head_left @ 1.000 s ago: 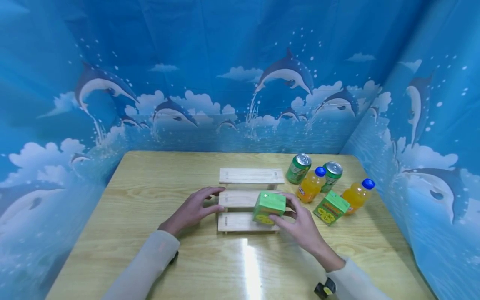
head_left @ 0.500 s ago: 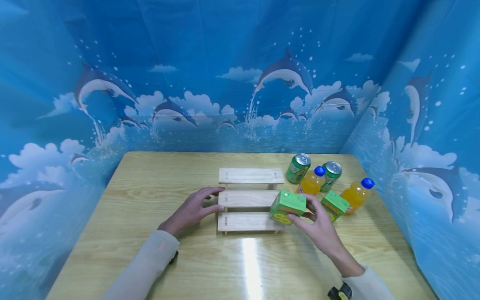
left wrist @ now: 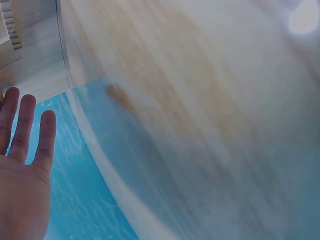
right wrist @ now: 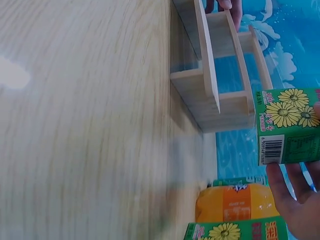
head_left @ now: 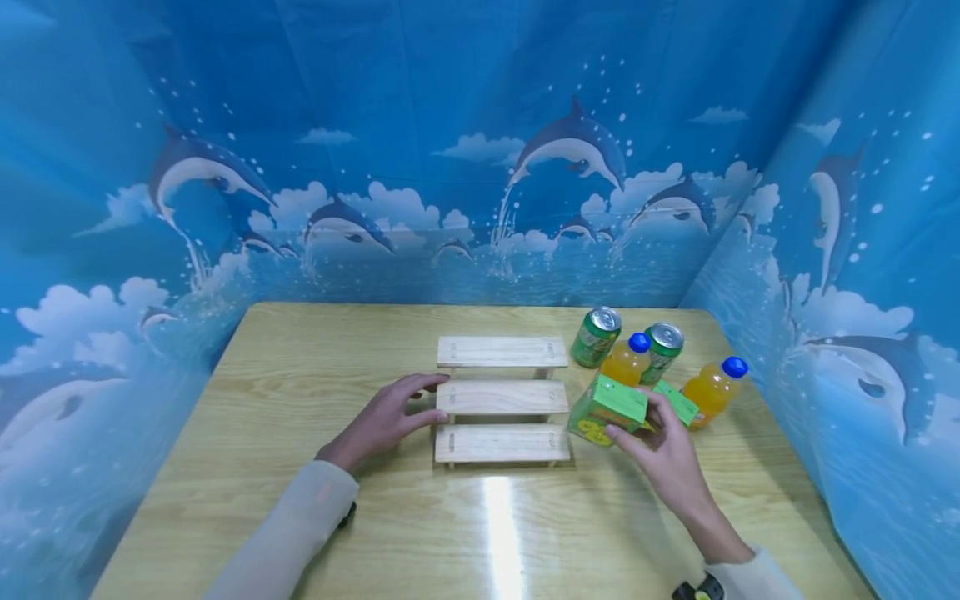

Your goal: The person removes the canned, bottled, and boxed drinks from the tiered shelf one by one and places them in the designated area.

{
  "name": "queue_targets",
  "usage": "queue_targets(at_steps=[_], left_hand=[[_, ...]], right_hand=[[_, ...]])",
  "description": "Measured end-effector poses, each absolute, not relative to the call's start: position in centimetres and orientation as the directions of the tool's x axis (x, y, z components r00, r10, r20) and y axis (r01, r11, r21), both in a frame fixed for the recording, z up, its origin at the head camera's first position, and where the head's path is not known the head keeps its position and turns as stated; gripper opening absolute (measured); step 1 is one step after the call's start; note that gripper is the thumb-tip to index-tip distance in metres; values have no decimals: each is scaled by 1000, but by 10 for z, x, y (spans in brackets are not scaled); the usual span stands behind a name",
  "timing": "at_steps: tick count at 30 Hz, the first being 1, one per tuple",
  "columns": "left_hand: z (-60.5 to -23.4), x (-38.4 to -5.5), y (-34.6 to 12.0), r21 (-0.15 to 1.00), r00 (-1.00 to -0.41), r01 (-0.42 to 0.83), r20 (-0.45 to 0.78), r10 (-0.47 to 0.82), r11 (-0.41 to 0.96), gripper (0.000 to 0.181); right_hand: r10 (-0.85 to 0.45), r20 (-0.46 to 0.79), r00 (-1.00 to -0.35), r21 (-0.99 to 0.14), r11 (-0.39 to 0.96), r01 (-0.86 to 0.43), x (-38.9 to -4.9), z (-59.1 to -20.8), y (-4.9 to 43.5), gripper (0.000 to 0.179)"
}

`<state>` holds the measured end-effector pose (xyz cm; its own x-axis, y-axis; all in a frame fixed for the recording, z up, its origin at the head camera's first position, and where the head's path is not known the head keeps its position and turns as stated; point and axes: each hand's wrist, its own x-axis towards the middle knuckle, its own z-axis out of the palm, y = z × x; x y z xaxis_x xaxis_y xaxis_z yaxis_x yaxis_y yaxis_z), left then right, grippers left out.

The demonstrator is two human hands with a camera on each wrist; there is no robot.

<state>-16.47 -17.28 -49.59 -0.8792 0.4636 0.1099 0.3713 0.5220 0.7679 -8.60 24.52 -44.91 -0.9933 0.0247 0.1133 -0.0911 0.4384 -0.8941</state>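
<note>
My right hand [head_left: 670, 467] grips a green drink carton [head_left: 609, 407] with yellow flowers, thumb in front and fingers at its far side. In the right wrist view the carton [right wrist: 287, 127] shows its barcode and is raised clear of the wooden table. It is just right of a three-step wooden display rack [head_left: 502, 398], whose steps are bare. At the rack's left end is my left hand [head_left: 384, 421], thumb and fingertips at the edge of the middle step. Straight fingers [left wrist: 45, 142] show in the left wrist view; the thumb is out of that view.
Right of the rack stand two green cans [head_left: 597, 337] [head_left: 666, 350] and two orange-drink bottles [head_left: 626, 362] [head_left: 714, 392] with blue caps. A second green carton [head_left: 678, 404] is partly hidden behind my right hand. A dolphin-print curtain [head_left: 420, 150] surrounds the table [head_left: 300, 350].
My right hand has carried the carton rightward, from over the rack's lower steps to beyond its right end. The left hand and the rack stay in place.
</note>
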Motion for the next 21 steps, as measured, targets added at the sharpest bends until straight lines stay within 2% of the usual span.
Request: queue_targets(at_steps=[21], left_hand=[[-498,-166,-172,764,-879,378,118,462,524,66]], right_hand=[[175,23,-984,-884,464,62,-89,-475,258,69]])
